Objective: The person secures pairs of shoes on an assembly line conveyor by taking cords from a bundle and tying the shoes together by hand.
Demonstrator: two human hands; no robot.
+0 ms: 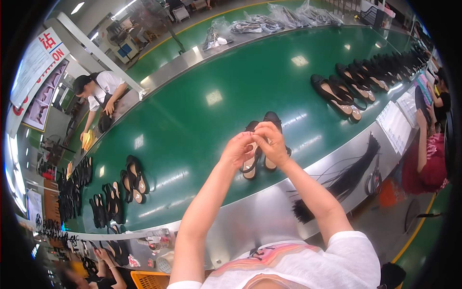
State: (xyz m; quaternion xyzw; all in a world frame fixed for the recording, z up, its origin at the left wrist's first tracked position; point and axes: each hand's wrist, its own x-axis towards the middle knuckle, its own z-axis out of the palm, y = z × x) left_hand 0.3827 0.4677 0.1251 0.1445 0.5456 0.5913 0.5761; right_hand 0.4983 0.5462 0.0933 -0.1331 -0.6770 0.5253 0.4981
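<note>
**Left hand [237, 150] and right hand [272, 144] meeting over black sandals [273, 118]**

The pair is lying on the green table [192, 125] beneath the hands, long axes running away from the wearer, toes farthest. The left hand is overlapping the left sandal, the right hand its mate. The right is pinching narrowly; the left is curling, its closure unclear. I cannot tell what either is holding.

Green tabletop [187, 127], black sandals [273, 117], apparently beige insoles [270, 162], yellow-orange crate [146, 279], white shirt [349, 255]
</note>
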